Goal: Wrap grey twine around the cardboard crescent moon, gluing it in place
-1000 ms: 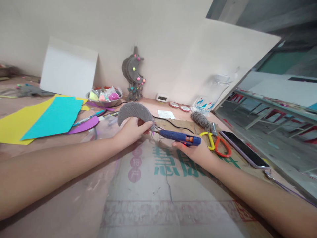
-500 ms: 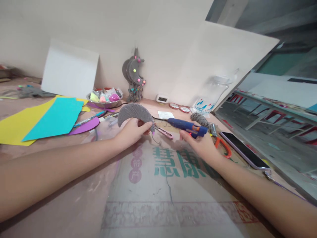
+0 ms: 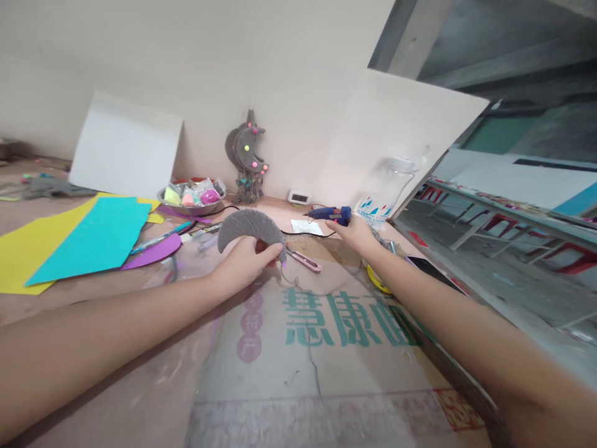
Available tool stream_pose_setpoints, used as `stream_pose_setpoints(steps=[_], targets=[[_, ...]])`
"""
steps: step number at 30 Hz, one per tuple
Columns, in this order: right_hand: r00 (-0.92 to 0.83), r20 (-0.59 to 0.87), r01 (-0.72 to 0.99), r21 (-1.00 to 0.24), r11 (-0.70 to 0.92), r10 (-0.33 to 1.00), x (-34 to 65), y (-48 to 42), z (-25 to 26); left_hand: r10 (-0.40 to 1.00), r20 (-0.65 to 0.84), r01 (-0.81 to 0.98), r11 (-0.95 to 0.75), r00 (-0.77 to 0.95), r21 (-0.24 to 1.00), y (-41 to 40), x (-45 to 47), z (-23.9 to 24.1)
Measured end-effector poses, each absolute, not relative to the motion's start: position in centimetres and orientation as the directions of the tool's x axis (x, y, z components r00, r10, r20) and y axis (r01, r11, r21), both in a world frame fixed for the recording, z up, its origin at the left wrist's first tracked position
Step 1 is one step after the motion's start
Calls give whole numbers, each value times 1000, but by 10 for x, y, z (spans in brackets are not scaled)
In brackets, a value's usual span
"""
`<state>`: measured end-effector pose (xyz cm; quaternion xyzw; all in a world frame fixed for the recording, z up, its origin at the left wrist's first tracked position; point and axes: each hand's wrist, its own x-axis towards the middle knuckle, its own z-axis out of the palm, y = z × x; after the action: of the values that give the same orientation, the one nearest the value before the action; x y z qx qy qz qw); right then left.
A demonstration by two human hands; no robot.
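Note:
My left hand [image 3: 249, 258] is closed on a crescent wrapped in grey yarn [image 3: 249, 225], thumb pressed at its right tip. A loose yarn end and a bit of purple show below that tip. Further out on the right, my right hand [image 3: 357, 235] grips a blue glue gun [image 3: 333, 215] whose nozzle points left over the table; a small red light glows on it. Between the hands lies a pink craft knife [image 3: 304, 260]. Beneath the gun is a white paper piece [image 3: 306, 228].
A finished-looking crescent hanging [image 3: 247, 158] leans on the wall. To its left are a bowl of clay packets [image 3: 191, 196], a white board [image 3: 128, 143] and coloured sheets [image 3: 88, 236]. A clear jug [image 3: 387, 190], a phone [image 3: 433, 274] and yellow tape [image 3: 377, 280] are at right.
My right hand has carried the glue gun away from me and slightly left, toward the back of the table. My left hand keeps its hold on the crescent.

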<state>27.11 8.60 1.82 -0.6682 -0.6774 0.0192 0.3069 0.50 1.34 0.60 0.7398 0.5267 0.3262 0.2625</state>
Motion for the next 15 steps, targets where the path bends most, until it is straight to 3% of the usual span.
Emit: stream_pose_setpoints(steps=[9,13,15], targets=[[27,254,949,-311,56,967,280,98,9,954,196,612,-297,228,733,15,5,6],[-62,447,979,-147,141,893,282,63,39,949,218,594,-314,229,741,13,5,5],[-57,533,969,-175,176,844,275,38,62,946,224,589,-322,234,742,12,5,4]])
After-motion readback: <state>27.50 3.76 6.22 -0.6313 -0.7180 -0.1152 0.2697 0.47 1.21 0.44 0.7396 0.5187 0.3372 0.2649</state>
